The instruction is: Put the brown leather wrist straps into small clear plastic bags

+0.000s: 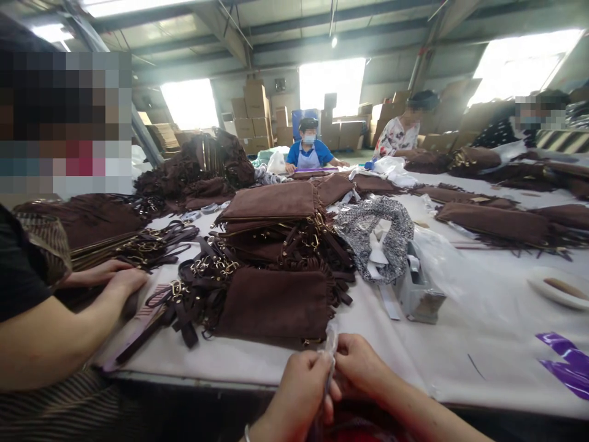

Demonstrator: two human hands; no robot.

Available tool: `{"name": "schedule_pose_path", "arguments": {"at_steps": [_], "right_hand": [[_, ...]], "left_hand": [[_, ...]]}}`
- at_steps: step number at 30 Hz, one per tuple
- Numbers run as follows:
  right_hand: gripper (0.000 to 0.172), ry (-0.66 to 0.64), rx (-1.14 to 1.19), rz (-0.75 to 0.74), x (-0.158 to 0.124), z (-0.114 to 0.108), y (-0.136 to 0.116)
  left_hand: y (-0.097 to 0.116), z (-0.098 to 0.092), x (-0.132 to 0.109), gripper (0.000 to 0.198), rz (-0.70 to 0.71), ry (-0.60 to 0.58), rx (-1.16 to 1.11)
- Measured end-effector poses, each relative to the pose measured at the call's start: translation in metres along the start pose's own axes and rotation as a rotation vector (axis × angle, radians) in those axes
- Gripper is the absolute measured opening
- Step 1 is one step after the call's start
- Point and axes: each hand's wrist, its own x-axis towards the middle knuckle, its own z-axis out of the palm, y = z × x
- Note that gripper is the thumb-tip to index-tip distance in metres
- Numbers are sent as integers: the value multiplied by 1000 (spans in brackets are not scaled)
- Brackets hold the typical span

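Left hand (301,383), right hand (361,362): our fingers pinch crumpled, translucent plastic (332,334), its lower part hidden from us.
Brown pouch (276,301): matte, roughly rectangular, fringed.

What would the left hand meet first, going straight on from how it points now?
Beyond the clear plastic it holds, the left hand would probably meet the right hand, just ahead and to its right. Depth is unclear, so it might slip past.
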Motion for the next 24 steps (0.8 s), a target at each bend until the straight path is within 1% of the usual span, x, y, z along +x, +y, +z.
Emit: {"name": "schedule_pose_path", "arguments": {"at_steps": [2,3,5,7,8,10,12,14,16,19,21,22,24], "right_hand": [[15,-19,-204,-121,1,-11,-4],[15,-8,-314,-156,0,-17,-8],[17,44,-498,-211,-3,-30,-19],[20,60,-591,-312,-7,-38,-35],[22,38,-616,-383,-8,-40,-43],[25,-62,-660,-515,-10,-40,-58],[25,-179,-724,-585,-9,-37,-68],[23,-271,-792,-623,-6,-35,-71],[22,-331,-852,-660,-1,-34,-69],[24,-382,-932,-725,2,-36,-67],[22,-402,-963,-741,2,-36,-67],[20,-369,-966,-707,0,-36,-66],[19,-205,-924,-549,-5,-32,-61]], "left_hand": [[-5,-4,-3,37,135,79,258],[-7,-6,-4,37,200,121,365],[-10,-11,-6,35,338,198,528],[-13,-15,-8,31,454,246,634],[-15,-17,-8,30,487,261,660],[-20,-18,-8,26,538,272,656],[-27,-18,-5,23,615,295,645],[-36,-18,-2,22,702,335,698],[-46,-20,1,22,778,376,828],[-54,-23,1,23,895,430,1052],[-55,-26,-1,23,979,467,1179],[-54,-26,-2,23,1013,483,1227],[-52,-27,-4,21,1055,505,1288]]}}
